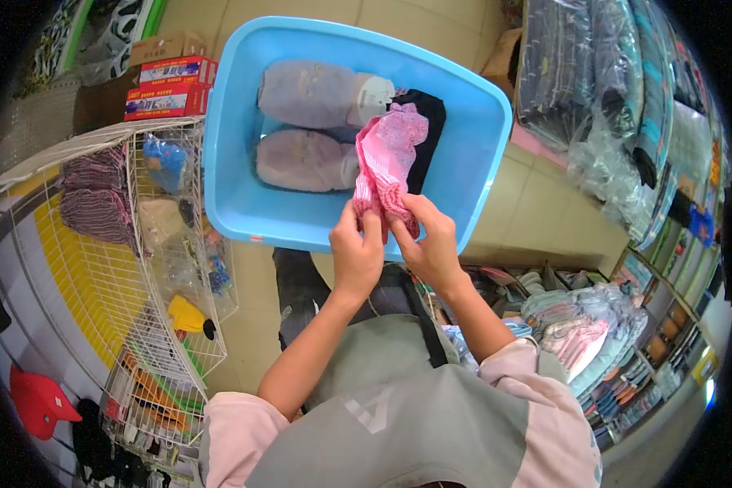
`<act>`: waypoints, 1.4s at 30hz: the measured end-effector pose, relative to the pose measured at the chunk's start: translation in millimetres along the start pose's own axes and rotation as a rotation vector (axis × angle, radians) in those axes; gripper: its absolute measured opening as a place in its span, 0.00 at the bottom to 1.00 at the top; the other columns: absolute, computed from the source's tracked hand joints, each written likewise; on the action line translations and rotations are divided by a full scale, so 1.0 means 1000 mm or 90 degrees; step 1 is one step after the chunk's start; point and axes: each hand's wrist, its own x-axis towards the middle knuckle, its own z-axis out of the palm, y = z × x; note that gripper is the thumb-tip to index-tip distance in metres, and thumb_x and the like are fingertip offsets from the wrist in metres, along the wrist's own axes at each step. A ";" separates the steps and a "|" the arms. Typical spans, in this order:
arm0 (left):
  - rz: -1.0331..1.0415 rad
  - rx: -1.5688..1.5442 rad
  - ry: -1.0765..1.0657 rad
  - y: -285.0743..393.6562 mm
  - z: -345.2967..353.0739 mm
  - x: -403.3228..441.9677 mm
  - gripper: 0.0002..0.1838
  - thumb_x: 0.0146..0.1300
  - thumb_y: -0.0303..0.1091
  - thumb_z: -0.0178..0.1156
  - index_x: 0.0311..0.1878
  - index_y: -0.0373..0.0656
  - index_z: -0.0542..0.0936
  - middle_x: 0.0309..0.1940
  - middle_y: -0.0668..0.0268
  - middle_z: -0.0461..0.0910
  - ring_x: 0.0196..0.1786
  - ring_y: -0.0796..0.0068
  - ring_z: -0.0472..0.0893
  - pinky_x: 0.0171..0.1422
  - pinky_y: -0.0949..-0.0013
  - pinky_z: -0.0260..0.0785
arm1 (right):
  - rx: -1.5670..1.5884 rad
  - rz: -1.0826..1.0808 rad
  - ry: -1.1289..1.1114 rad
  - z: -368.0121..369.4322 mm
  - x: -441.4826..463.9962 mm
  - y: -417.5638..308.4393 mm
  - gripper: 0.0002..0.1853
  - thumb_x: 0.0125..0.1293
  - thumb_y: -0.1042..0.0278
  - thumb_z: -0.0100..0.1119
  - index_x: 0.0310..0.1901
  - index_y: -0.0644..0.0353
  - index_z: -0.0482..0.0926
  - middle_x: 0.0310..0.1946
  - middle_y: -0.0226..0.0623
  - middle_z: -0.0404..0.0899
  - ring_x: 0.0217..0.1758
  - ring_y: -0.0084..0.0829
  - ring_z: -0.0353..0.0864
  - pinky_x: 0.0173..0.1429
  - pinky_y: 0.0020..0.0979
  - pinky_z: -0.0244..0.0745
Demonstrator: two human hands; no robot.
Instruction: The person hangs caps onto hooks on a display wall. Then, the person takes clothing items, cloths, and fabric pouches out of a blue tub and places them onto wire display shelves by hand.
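Note:
Both hands work at a pink patterned cloth item (394, 138) with striped, gathered edges, held over the front part of a light blue plastic tub (220, 163). My left hand (356, 256) pinches its left lower edge between thumb and fingers. With thumb and fingers closed, my right hand (431, 250) grips the gathered edge on the right. Beyond the cloth, two rounded bundles in greyish translucent wrapping, an upper one (309, 93) and a lower one (301, 161), lie side by side in the tub. Black fabric (431, 134) lies at the tub's right, partly hidden by the pink cloth.
White wire racks (150, 268) with bagged goods stand at left, below red boxes (171, 89). Plastic-wrapped garments (569, 65) are stacked at upper right. A pile of bagged clothes (594, 325) lies at lower right. A red cap (41, 403) hangs at lower left.

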 end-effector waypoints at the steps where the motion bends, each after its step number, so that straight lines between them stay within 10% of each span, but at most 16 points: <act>1: 0.006 -0.002 -0.004 0.004 0.000 -0.002 0.11 0.71 0.33 0.52 0.42 0.33 0.77 0.25 0.58 0.78 0.27 0.71 0.76 0.35 0.63 0.70 | -0.012 -0.019 0.030 0.000 0.000 0.002 0.18 0.58 0.80 0.64 0.52 0.68 0.78 0.45 0.49 0.81 0.41 0.47 0.82 0.45 0.37 0.78; 14: -0.044 -0.032 -0.115 0.029 -0.004 -0.011 0.17 0.77 0.38 0.47 0.44 0.31 0.77 0.30 0.61 0.79 0.35 0.75 0.75 0.41 0.66 0.69 | -0.067 -0.111 0.007 -0.005 0.003 -0.025 0.31 0.57 0.77 0.67 0.63 0.71 0.70 0.55 0.56 0.76 0.57 0.53 0.78 0.61 0.41 0.73; 22: 0.046 -0.103 -0.275 0.034 -0.008 -0.019 0.24 0.80 0.46 0.41 0.60 0.32 0.72 0.58 0.56 0.73 0.60 0.65 0.74 0.66 0.66 0.63 | -0.024 0.025 0.066 -0.025 -0.008 -0.012 0.27 0.49 0.78 0.72 0.53 0.70 0.75 0.45 0.50 0.81 0.46 0.48 0.83 0.53 0.35 0.78; 27: -0.138 -0.195 -0.077 0.013 -0.007 -0.013 0.35 0.78 0.55 0.42 0.73 0.34 0.60 0.74 0.50 0.57 0.73 0.55 0.64 0.74 0.50 0.58 | 0.203 0.117 0.135 -0.053 -0.019 -0.055 0.19 0.53 0.77 0.69 0.47 0.69 0.76 0.42 0.34 0.80 0.46 0.18 0.78 0.49 0.25 0.75; 31: -0.456 -0.501 -0.010 0.006 -0.006 0.006 0.33 0.77 0.52 0.45 0.76 0.44 0.54 0.72 0.57 0.61 0.72 0.62 0.65 0.71 0.56 0.64 | 0.296 0.115 0.179 -0.085 -0.032 -0.097 0.27 0.54 0.61 0.73 0.50 0.69 0.75 0.48 0.36 0.79 0.51 0.25 0.77 0.58 0.31 0.71; 33: -0.079 -0.471 -0.148 -0.002 -0.003 0.011 0.34 0.76 0.54 0.47 0.75 0.44 0.55 0.72 0.58 0.62 0.71 0.63 0.66 0.71 0.56 0.64 | 0.362 0.148 0.185 -0.104 -0.051 -0.097 0.33 0.53 0.51 0.74 0.52 0.69 0.74 0.49 0.37 0.79 0.52 0.28 0.78 0.60 0.33 0.71; 36: -0.012 -0.554 -0.208 -0.015 0.003 0.021 0.31 0.75 0.53 0.48 0.73 0.45 0.60 0.69 0.61 0.67 0.68 0.63 0.71 0.70 0.55 0.65 | 0.449 0.153 0.247 -0.133 -0.096 -0.070 0.39 0.48 0.52 0.78 0.56 0.66 0.71 0.53 0.39 0.76 0.53 0.35 0.79 0.59 0.39 0.75; 38: -0.351 -1.000 -0.261 -0.023 0.005 0.036 0.29 0.76 0.51 0.48 0.72 0.46 0.62 0.67 0.61 0.70 0.67 0.62 0.72 0.70 0.54 0.65 | 0.518 0.139 0.239 -0.149 -0.101 -0.065 0.40 0.47 0.53 0.78 0.57 0.66 0.70 0.52 0.41 0.76 0.53 0.37 0.79 0.58 0.41 0.77; 42: -0.201 -0.919 -0.189 -0.017 -0.016 0.058 0.26 0.74 0.50 0.52 0.67 0.44 0.71 0.62 0.61 0.77 0.64 0.61 0.75 0.70 0.52 0.65 | 0.654 0.118 0.226 -0.168 -0.097 -0.075 0.41 0.45 0.56 0.79 0.58 0.64 0.69 0.52 0.43 0.75 0.53 0.40 0.79 0.56 0.44 0.80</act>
